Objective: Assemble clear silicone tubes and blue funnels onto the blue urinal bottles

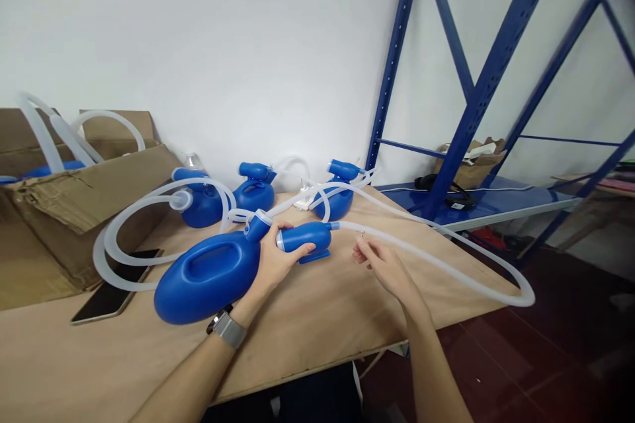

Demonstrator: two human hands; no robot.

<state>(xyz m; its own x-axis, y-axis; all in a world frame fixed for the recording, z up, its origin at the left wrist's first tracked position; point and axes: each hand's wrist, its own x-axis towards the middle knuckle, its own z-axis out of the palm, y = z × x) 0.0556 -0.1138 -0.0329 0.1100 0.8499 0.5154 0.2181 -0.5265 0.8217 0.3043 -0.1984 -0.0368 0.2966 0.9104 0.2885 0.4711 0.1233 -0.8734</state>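
My left hand, with a watch on the wrist, is closed around a blue plastic urinal head with a small flap beneath it. From the head's narrow end a translucent hose loops out to the right. Beside that hose, my right hand is closed, thumb and forefinger pinching a tiny thin wire-like piece, too small to name. A blue urinal bottle with a handle opening lies on the table just left of my left hand, its neck tilted up towards it.
More blue urinal bottles with hoses stand along the wall. An open cardboard box holding hoses is at the left, with a phone in front. Blue shelving rises at the right, past the table's edge.
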